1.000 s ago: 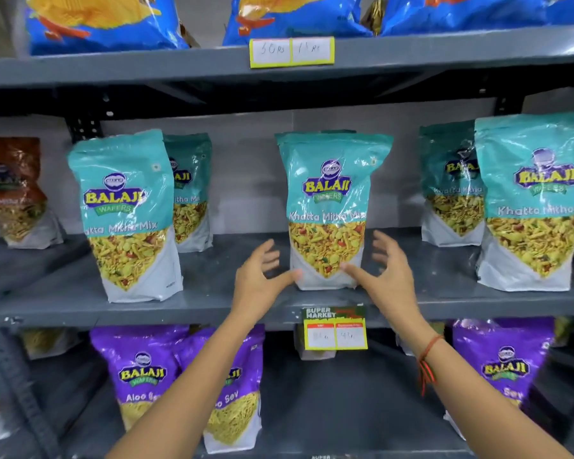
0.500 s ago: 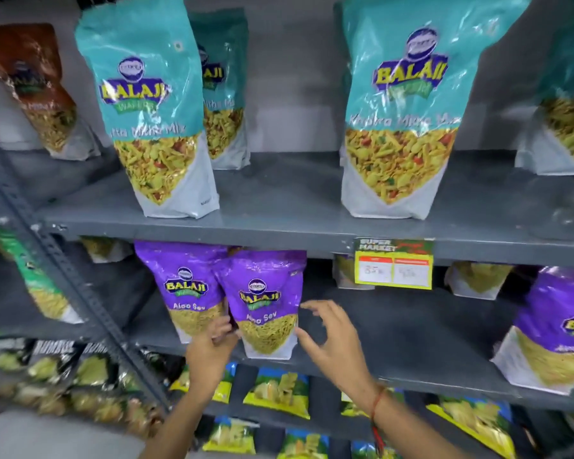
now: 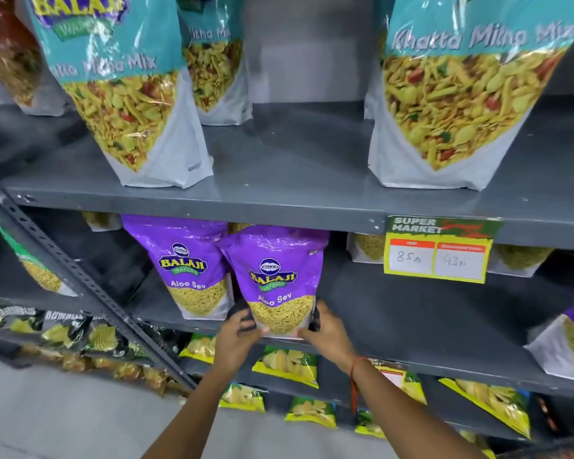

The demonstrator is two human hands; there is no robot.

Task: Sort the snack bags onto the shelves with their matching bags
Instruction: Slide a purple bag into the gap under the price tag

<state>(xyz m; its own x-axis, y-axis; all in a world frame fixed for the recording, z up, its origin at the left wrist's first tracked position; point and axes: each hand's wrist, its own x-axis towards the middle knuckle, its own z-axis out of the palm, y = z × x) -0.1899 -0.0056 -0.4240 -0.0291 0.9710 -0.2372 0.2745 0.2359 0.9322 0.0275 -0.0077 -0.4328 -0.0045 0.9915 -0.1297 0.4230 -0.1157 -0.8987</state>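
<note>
- The left hand (image 3: 237, 337) and right hand (image 3: 325, 332) grip the bottom corners of a purple Aloo Sev bag (image 3: 275, 279), one on each side.
- Left fingers curl onto the bag's lower left edge, with the thumb on the front face near the bottom seam; right fingers wrap the lower right corner, with the thumb pressing the front.
- The bag stands upright at the front of the middle shelf (image 3: 428, 326), its base at the shelf's edge.
- A second Aloo Sev bag (image 3: 186, 270) stands just beside it to the left and slightly behind; the held bag overlaps its right edge.
- Another purple bag (image 3: 570, 339) sits well apart at the far right of the same shelf.
- The upper shelf (image 3: 295, 180) carries teal Khatta Mitha Mix bags: one at the left (image 3: 126, 94), one at the right (image 3: 461, 104).
- A price tag (image 3: 439, 250) hangs from the upper shelf's front edge.
- Yellow-green bags (image 3: 287, 364) lie on the shelf below the hands.
- A red thread (image 3: 353, 382) circles the right wrist.
</note>
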